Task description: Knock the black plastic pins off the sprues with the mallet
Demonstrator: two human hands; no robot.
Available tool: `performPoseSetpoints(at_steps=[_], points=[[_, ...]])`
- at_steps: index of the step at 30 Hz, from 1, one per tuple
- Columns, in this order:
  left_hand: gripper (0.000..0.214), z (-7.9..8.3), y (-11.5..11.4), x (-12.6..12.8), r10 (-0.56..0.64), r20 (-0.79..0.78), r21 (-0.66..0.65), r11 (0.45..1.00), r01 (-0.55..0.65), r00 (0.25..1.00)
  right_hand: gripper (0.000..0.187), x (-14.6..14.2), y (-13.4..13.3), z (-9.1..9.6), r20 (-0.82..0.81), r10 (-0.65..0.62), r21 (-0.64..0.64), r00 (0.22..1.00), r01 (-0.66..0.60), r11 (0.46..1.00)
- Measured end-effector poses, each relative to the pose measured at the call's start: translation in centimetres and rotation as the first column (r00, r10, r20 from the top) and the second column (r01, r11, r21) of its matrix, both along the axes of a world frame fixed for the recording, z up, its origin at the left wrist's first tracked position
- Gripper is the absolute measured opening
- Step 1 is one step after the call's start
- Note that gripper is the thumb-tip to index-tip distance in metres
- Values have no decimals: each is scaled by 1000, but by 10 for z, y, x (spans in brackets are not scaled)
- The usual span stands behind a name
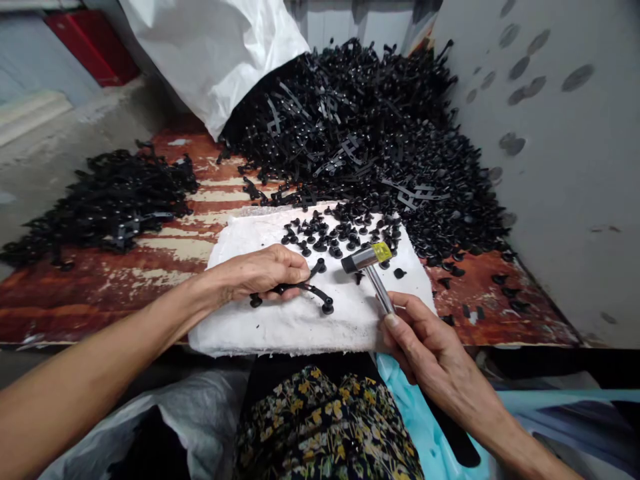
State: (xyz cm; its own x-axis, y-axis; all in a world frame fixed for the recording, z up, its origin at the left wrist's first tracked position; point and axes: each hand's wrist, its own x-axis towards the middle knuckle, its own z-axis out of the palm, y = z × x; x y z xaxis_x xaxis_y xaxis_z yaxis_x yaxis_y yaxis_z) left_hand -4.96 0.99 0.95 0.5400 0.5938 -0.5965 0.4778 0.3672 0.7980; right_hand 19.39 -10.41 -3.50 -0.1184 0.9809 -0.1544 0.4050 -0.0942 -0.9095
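Head view: your left hand pins a curved black plastic strip to the white pad on the worktop, its long axis running from 9 to 3 o'clock. Your right hand, fingers wrapped tight round the handle, holds the small hammer at 2 o'clock from the strip's free end, head hanging just above the pad.

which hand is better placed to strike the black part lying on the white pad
Right, probably. The right hand grips the hammer, its head just beside the black part. The left hand is pinning that part on the pad.
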Motion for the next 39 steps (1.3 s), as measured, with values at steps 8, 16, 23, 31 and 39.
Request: performPoseSetpoints(at_steps=[8, 16, 23, 31, 39], points=[[32, 2, -1, 3, -64, -79, 100, 992, 72, 995, 50, -6, 14, 19, 285, 68, 490, 956, -207, 847], [31, -4, 0, -3, -95, -122, 167, 979, 115, 988, 56, -9, 28, 22, 460, 86, 541, 884, -356, 762], [29, -8, 0, -3, -88, -127, 161, 981, 109, 988, 61, -12, 25, 30, 504, 28, 612, 863, -380, 693], [33, -9, 1, -3, -107, -123, 181, 975, 128, 987, 69, -14, 25, 30, 455, 5, 650, 890, -336, 681], [31, -9, 1, -1, -105, -149, 202, 970, 135, 983, 61, -9, 25, 20, 467, 62, 559, 882, -349, 752]])
